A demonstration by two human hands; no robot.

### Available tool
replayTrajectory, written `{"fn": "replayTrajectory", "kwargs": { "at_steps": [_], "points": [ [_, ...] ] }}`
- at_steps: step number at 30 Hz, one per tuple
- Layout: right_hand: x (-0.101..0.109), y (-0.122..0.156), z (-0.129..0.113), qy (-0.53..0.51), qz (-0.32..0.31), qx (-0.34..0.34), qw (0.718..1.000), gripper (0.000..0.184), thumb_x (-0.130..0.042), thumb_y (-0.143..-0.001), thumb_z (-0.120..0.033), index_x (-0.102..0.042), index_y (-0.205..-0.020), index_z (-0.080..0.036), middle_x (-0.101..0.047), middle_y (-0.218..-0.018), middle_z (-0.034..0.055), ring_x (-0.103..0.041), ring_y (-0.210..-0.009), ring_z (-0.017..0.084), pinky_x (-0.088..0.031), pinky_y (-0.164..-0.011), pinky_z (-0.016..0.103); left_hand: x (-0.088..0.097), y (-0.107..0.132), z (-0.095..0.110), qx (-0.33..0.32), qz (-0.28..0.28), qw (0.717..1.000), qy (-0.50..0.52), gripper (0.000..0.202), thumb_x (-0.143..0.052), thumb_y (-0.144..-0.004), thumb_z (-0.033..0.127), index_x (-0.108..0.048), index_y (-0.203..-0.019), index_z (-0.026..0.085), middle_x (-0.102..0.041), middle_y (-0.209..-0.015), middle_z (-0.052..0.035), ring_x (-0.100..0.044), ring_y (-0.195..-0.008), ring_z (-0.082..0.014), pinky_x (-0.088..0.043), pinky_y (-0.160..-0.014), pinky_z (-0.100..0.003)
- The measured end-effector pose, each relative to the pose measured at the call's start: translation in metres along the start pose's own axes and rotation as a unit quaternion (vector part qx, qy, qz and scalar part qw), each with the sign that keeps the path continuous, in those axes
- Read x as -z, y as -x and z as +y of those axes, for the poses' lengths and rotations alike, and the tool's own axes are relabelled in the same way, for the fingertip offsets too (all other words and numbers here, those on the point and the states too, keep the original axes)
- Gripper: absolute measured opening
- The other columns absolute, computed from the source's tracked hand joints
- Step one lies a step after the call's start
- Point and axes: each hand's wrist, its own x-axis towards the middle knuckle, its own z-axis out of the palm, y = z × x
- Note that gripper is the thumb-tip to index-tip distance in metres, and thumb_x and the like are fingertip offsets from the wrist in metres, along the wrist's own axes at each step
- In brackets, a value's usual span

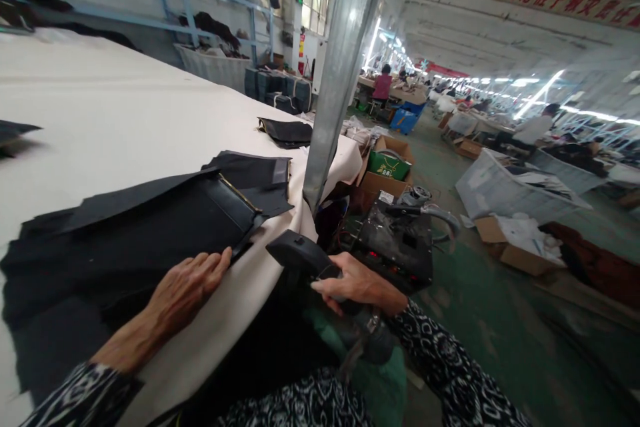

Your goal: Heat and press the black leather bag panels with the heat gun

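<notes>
My left hand lies palm down on a stack of black fabric pieces, its fingertips close to the edge nearest me. The fingers look extended; the thumb is hidden. On the top piece runs a smooth band with a gold-coloured zipper. My right hand is wrapped around the handle of a black handheld tool with a broad head, like a steamer. That head hovers beside the table edge, apart from the fabric.
The fabric stack rests on a white-covered table. A metal post rises at its edge. Another black piece lies by the post. Right of the table is a black box with red lights. Cartons and bins stand on the floor; people work farther back.
</notes>
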Motion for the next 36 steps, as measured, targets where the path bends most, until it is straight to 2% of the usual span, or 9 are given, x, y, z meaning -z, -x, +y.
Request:
{"fn": "replayTrajectory", "kwargs": {
  "at_steps": [3, 9, 15, 21, 24, 28, 32, 36],
  "points": [
    [-0.003, -0.01, -0.003, 0.004, -0.01, 0.015, 1.0, 0.033, -0.068, -0.086, -0.044, -0.057, -0.075, -0.014, -0.059, -0.056, -0.0018, -0.054, -0.046, 0.009, -0.045, -0.046, 0.019, -0.002, 0.0, 0.003, 0.017, 0.003, 1.0, 0.0, 0.051, -0.032, -0.092, 0.0, -0.058, -0.137, 0.003, -0.07, -0.104, -0.0139, -0.063, -0.093, -0.0247, -0.05, -0.083, -0.036],
    [-0.013, -0.04, -0.012, 0.007, -0.017, 0.008, 1.0, 0.028, -0.072, -0.082, -0.037, -0.057, -0.076, -0.015, -0.059, -0.058, -0.0028, -0.055, -0.046, 0.009, -0.047, -0.043, 0.019, -0.003, 0.001, 0.009, 0.047, 0.032, 0.998, 0.038, 0.049, -0.033, -0.093, 0.003, -0.059, -0.135, 0.001, -0.071, -0.103, -0.015, -0.064, -0.09, -0.0251, -0.052, -0.08, -0.036],
    [-0.024, -0.072, -0.016, 0.052, -0.028, 0.005, 0.998, 0.027, -0.068, -0.086, -0.036, -0.055, -0.074, -0.015, -0.059, -0.055, -0.0024, -0.056, -0.046, 0.009, -0.047, -0.043, 0.018, -0.014, 0.002, 0.006, 0.059, 0.065, 0.991, 0.096, 0.044, -0.033, -0.098, 0.016, -0.062, -0.129, 0.001, -0.069, -0.096, -0.0156, -0.064, -0.085, -0.0258, -0.053, -0.075, -0.037],
    [-0.031, -0.104, -0.022, 0.056, -0.009, 0.025, 0.998, 0.027, -0.067, -0.086, -0.038, -0.055, -0.076, -0.016, -0.058, -0.06, -0.0024, -0.056, -0.046, 0.01, -0.048, -0.042, 0.02, -0.016, 0.001, 0.004, 0.055, 0.063, 0.99, 0.116, 0.045, -0.032, -0.095, 0.009, -0.064, -0.126, 0.001, -0.07, -0.097, -0.0167, -0.066, -0.088, -0.0261, -0.054, -0.073, -0.034],
    [-0.026, -0.097, -0.035, 0.03, -0.015, 0.038, 0.999, 0.029, -0.068, -0.085, -0.039, -0.055, -0.076, -0.015, -0.057, -0.061, -0.0031, -0.055, -0.047, 0.009, -0.049, -0.044, 0.019, -0.012, 0.0, 0.006, 0.071, 0.05, 0.989, 0.118, 0.046, -0.031, -0.093, 0.006, -0.064, -0.126, 0.002, -0.07, -0.098, -0.0164, -0.066, -0.091, -0.0268, -0.055, -0.076, -0.035],
    [-0.008, -0.063, -0.046, 0.022, 0.014, 0.044, 0.999, 0.028, -0.068, -0.084, -0.037, -0.055, -0.074, -0.014, -0.057, -0.059, -0.0026, -0.054, -0.046, 0.009, -0.047, -0.044, 0.019, -0.009, -0.002, 0.008, 0.085, 0.041, 0.988, 0.122, 0.047, -0.031, -0.092, 0.004, -0.065, -0.124, 0.007, -0.071, -0.1, -0.0147, -0.066, -0.094, -0.0258, -0.055, -0.078, -0.034],
    [0.004, -0.036, -0.043, 0.034, 0.046, 0.044, 0.997, 0.029, -0.068, -0.084, -0.039, -0.057, -0.076, -0.014, -0.058, -0.059, -0.0021, -0.055, -0.047, 0.009, -0.047, -0.047, 0.019, -0.011, -0.002, 0.008, 0.089, 0.055, 0.986, 0.132, 0.045, -0.032, -0.093, 0.007, -0.067, -0.121, 0.01, -0.071, -0.1, -0.0142, -0.066, -0.094, -0.026, -0.055, -0.075, -0.034],
    [-0.004, -0.039, -0.032, 0.053, 0.003, 0.03, 0.998, 0.029, -0.068, -0.085, -0.039, -0.058, -0.076, -0.013, -0.06, -0.059, -0.0012, -0.056, -0.049, 0.009, -0.046, -0.049, 0.019, -0.012, -0.001, 0.008, 0.088, 0.07, 0.983, 0.144, 0.044, -0.032, -0.094, 0.01, -0.067, -0.119, 0.012, -0.071, -0.1, -0.0142, -0.067, -0.092, -0.0255, -0.055, -0.076, -0.034]
  ]
}}
